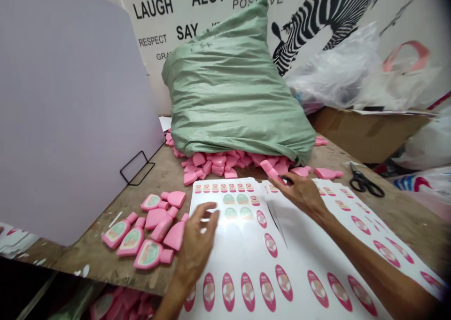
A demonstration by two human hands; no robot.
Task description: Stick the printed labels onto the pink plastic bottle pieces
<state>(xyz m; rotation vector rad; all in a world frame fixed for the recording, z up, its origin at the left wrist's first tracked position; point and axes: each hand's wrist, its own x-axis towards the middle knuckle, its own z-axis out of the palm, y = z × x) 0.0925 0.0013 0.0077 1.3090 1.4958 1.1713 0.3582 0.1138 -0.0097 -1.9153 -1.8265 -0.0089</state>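
My left hand [199, 238] hovers over a white sticker sheet [232, 245], its fingers curved and apart with nothing seen between them. The sheet carries small rectangular, round green and oval pink stickers [247, 292]. At the far edge of the sheets, my right hand [301, 193] is closed on a small pink toy bottle [268, 168]. A small black object [286, 180] also shows at those fingers; its kind is unclear. Beside my left hand lie several pink bottles [165, 223], some with a green label on the front [148, 254].
A stuffed green sack [232, 85] stands at the back, with a heap of pink bottles [218, 162] at its foot. Black scissors [364, 181] lie at right near a cardboard box [369, 132]. A large pale panel [73, 104] rises at left beside a black wire stand [137, 168].
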